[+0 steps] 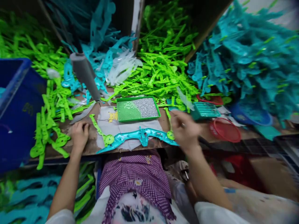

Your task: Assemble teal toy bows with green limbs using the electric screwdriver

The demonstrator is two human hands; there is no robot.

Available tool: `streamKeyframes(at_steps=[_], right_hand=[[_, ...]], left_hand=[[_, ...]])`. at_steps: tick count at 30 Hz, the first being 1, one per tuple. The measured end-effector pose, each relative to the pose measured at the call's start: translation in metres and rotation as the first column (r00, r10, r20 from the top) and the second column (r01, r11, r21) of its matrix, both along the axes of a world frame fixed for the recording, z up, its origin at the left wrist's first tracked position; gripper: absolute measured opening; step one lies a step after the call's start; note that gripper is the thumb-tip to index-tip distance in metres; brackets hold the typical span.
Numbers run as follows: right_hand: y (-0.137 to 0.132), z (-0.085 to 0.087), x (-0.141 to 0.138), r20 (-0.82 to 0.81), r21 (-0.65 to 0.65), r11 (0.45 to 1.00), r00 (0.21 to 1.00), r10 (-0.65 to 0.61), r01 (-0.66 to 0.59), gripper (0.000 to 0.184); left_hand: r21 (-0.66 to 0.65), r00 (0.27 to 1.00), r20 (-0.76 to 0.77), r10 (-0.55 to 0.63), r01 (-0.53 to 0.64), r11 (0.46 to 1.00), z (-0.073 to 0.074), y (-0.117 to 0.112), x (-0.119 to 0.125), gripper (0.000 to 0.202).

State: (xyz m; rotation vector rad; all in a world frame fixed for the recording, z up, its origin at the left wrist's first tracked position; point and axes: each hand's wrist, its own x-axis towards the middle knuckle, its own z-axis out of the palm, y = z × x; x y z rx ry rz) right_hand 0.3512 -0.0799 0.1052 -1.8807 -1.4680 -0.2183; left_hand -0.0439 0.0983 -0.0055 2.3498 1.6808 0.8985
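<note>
One turquoise bar at the front edge of the bench probably wants steadying, left hand curled, fingers together, right hand too blurred to tell.

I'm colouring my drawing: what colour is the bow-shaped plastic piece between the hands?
That bow-shaped plastic piece is turquoise, shown best in the head view.

left hand on bench | right hand blurred, hold unclear | turquoise part lies between hands
</note>
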Motion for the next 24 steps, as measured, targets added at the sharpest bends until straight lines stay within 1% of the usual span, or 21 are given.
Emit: streamKeyframes(at_steps=[1,2,4,6,8,10,13,15,17,20,22,24], right_hand=[[-0.002,-0.015,-0.031,0.059,-0.069,0.987,0.987,0.149,-0.145,0.029],[-0.005,-0.029,-0.057,0.062,-0.111,0.960,0.962,0.266,-0.258,0.024],[-0.010,-0.049,-0.093,-0.045,-0.096,0.942,0.946,0.320,-0.323,0.023],[-0.014,-0.059,-0.113,-0.176,-0.062,0.936,0.927,0.331,-0.346,0.025],[-0.017,-0.061,-0.123,-0.258,-0.053,0.914,0.890,0.376,-0.401,0.025],[-0.017,-0.061,-0.130,-0.290,-0.049,0.884,0.853,0.433,-0.465,0.024],[-0.016,-0.062,-0.142,-0.339,-0.025,0.856,0.810,0.479,-0.517,0.023],[-0.015,-0.064,-0.151,-0.375,0.003,0.835,0.773,0.511,-0.551,0.024],[-0.014,-0.067,-0.162,-0.359,0.020,0.810,0.752,0.553,-0.587,0.024],[-0.016,-0.071,-0.175,-0.294,-0.002,0.766,0.733,0.614,-0.643,0.023],[-0.020,-0.070,-0.178,-0.292,-0.010,0.745,0.714,0.636,-0.667,0.024],[-0.025,-0.068,-0.176,-0.313,0.003,0.741,0.703,0.638,-0.671,0.024]], left_hand=[[0.004,0.999,0.024,0.024,-0.024,1.000,0.000,-0.001,0.000,0.025],[0.010,0.998,0.049,0.042,-0.043,0.999,-0.001,-0.002,0.000,0.025],[0.031,0.995,0.094,0.042,-0.045,0.998,-0.003,-0.004,0.000,0.025],[0.062,0.994,0.111,-0.008,0.001,0.998,-0.006,-0.006,0.001,0.026],[0.087,0.994,0.089,-0.070,0.062,0.994,-0.008,-0.007,0.001,0.026],[0.101,0.991,0.041,-0.128,0.123,0.987,-0.008,-0.008,0.001,0.025],[0.119,0.976,-0.011,-0.219,0.219,0.969,-0.008,-0.010,0.000,0.022],[0.156,0.968,-0.030,-0.251,0.253,0.955,-0.008,-0.011,-0.001,0.021],[0.204,0.967,-0.063,-0.245,0.253,0.946,-0.009,-0.012,-0.002,0.022],[0.246,0.967,-0.152,-0.205,0.238,0.940,-0.011,-0.013,-0.004,0.025],[0.245,0.961,-0.209,-0.181,0.230,0.942,-0.012,-0.014,-0.004,0.027],[0.234,0.951,-0.258,-0.170,0.232,0.944,-0.011,-0.015,-0.003,0.029]])
